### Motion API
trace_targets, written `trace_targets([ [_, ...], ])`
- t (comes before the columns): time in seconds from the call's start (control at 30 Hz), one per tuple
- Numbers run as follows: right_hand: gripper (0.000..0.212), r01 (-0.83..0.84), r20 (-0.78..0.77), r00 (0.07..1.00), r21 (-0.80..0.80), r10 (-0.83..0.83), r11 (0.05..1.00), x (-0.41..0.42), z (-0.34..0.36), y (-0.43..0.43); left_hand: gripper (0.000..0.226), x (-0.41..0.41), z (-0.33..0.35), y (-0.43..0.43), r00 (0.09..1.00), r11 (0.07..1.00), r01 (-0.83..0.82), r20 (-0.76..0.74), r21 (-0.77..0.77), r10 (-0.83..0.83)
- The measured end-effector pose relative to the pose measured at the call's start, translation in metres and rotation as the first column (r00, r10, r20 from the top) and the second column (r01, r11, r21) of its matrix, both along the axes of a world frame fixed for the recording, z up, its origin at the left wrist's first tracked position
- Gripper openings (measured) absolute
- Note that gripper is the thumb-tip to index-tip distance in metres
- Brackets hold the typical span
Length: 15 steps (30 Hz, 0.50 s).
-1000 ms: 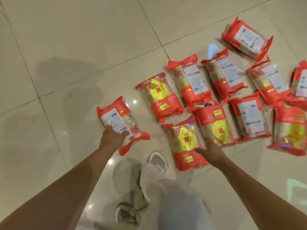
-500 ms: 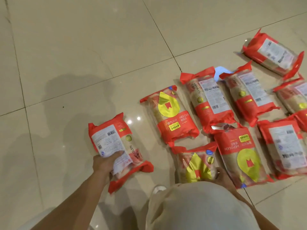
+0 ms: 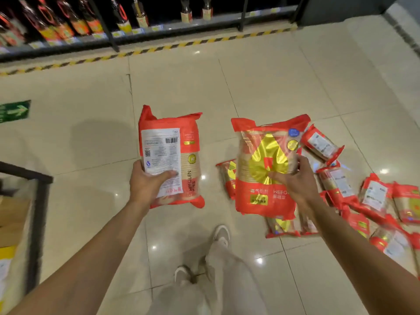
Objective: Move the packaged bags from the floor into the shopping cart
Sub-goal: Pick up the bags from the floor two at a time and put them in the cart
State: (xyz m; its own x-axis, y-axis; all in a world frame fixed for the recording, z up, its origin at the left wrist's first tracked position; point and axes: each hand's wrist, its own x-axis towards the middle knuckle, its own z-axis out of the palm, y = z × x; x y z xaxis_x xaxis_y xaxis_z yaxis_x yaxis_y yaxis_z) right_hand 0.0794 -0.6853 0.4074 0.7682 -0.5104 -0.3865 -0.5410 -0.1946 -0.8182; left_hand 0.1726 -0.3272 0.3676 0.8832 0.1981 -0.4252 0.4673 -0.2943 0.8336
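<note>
Left hand (image 3: 147, 185): wrapped around the lower edge of a label-side bag (image 3: 169, 155), mid-frame.
Right hand (image 3: 295, 180): clamped on a gold-print bag (image 3: 266, 164), centre-right.
Handling: likely light, crinkly, slippery film; grip low, across the body.
Remaining bags (image 3: 375, 198): lower right, on floor (image 3: 272, 83).
Cart (image 3: 38, 201): left edge.

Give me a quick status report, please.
Left hand grips red plastic bag, label side up. Right hand grips red-and-gold bag. Path clear to black-framed cart.

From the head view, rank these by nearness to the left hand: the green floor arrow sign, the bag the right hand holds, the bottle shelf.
1. Gold-front bag, to the right of the left hand.
2. Green arrow sign, far left on the floor.
3. Bottle shelf, across the top.
</note>
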Motion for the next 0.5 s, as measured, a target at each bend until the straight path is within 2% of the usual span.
trace_targets([
  [0.13, 0.068, -0.112, 0.146, 0.984, 0.066, 0.101, 0.991, 0.005, 0.142, 0.048, 0.073, -0.035, 0.154, 0.040, 0.992, 0.998, -0.061, 0.109, -0.021, 0.063],
  [0.23, 0.069, -0.221, 0.261, 0.947, 0.100, 0.189, 0.970, 0.000, 0.212, 0.091, 0.073, -0.074, 0.232, 0.078, 0.972, 0.991, -0.132, 0.194, -0.018, 0.133],
  [0.33, 0.067, -0.354, 0.354, 0.888, 0.114, 0.295, 0.928, -0.007, 0.251, 0.133, 0.080, -0.128, 0.289, 0.118, 0.928, 0.966, -0.257, 0.281, 0.005, 0.245],
  [0.5, 0.070, -0.635, 0.434, 0.726, 0.124, 0.533, 0.763, -0.034, 0.278, 0.221, 0.057, -0.269, 0.346, 0.169, 0.781, 0.860, -0.510, 0.408, -0.024, 0.474],
])
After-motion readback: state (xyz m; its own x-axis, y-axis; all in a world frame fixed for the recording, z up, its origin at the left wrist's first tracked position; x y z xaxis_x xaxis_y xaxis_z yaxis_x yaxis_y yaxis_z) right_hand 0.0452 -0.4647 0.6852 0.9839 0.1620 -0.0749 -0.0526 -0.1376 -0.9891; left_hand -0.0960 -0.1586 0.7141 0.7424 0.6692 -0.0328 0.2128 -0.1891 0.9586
